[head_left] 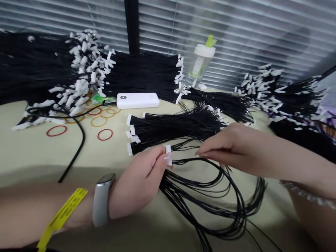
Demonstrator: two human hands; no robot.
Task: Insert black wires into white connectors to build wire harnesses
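My left hand [143, 173] is closed, thumb and fingers pinching a white connector [168, 155] from which thin black wires run to the right. More black wires [199, 206] hang from under this hand and curve in loops over the table. My right hand [231, 150] has its fingertips pinched together just right of the connector, at the black wires; what exactly lies between them is hidden. Directly behind both hands lies a bundle of black wires [173, 127] with white connectors at its left end.
Large piles of black cables [147, 71] with white ends line the back by the blinds. A white power bank [138, 100] with a black cord, red rubber bands [105, 134] and yellow ones lie at left. A clear bottle [199, 64] stands behind. The table [110, 157] is pale yellow.
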